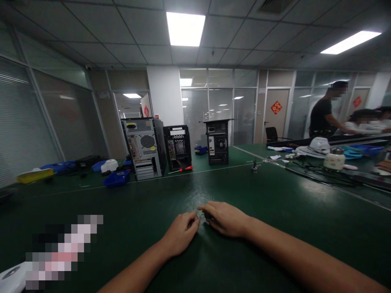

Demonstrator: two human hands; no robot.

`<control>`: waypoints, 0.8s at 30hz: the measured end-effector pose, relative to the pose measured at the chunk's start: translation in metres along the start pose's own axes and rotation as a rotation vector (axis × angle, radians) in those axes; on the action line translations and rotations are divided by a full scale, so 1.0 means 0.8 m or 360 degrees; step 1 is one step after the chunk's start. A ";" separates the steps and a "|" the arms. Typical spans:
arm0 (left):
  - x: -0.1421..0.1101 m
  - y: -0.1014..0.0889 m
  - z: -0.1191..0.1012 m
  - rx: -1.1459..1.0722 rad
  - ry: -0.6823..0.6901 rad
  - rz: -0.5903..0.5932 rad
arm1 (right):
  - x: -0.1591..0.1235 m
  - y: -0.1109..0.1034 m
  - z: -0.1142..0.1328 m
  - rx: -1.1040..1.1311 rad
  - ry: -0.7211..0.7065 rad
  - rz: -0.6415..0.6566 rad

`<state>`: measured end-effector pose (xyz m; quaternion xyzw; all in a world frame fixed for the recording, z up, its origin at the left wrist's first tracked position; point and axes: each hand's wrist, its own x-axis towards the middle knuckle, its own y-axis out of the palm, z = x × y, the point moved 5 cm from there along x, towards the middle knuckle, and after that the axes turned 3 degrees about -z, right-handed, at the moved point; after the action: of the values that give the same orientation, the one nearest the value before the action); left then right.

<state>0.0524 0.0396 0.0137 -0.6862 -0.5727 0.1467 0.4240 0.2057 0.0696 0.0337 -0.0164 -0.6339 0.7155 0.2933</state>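
My left hand (182, 232) rests on the green table (137, 215), its fingers curled into a loose fist with nothing visible in it. Close beside it lies my right hand (226, 218), palm down and fingers partly stretched and apart, also holding nothing that I can see. The fingertips of both hands nearly meet. Beyond them, at the back of the table, stand a large grey computer case (146, 150), a smaller black case (177, 147) and another black case (217, 143). A red-handled screwdriver (185, 168) lies before the middle case.
Blue trays (117, 178) and a yellow tray (35, 176) sit at the left. A small dark metal object (254, 166) stands at centre right, with cables (317, 176) and a cream jar (334, 160) beyond. At lower left is a blurred-out white device (14, 276). A person (322, 112) stands far right.
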 end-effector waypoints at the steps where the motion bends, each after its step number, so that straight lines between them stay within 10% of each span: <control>1: 0.000 -0.001 -0.001 0.0014 0.0008 -0.0009 | -0.001 -0.003 -0.007 0.0021 0.0058 -0.0051; 6: -0.001 0.000 -0.003 0.0051 0.0036 0.0045 | -0.007 -0.014 -0.024 0.0166 0.0322 -0.0246; 18: 0.002 0.006 0.002 0.0135 0.0124 0.0109 | 0.007 0.016 0.014 -0.0124 0.0087 -0.0021; 24: 0.000 0.002 -0.004 0.0153 0.0035 0.0081 | -0.003 -0.002 -0.049 -0.0202 0.0283 -0.0112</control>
<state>0.0557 0.0383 0.0142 -0.6810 -0.5425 0.1772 0.4589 0.2238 0.1038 0.0265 -0.0761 -0.6495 0.6589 0.3718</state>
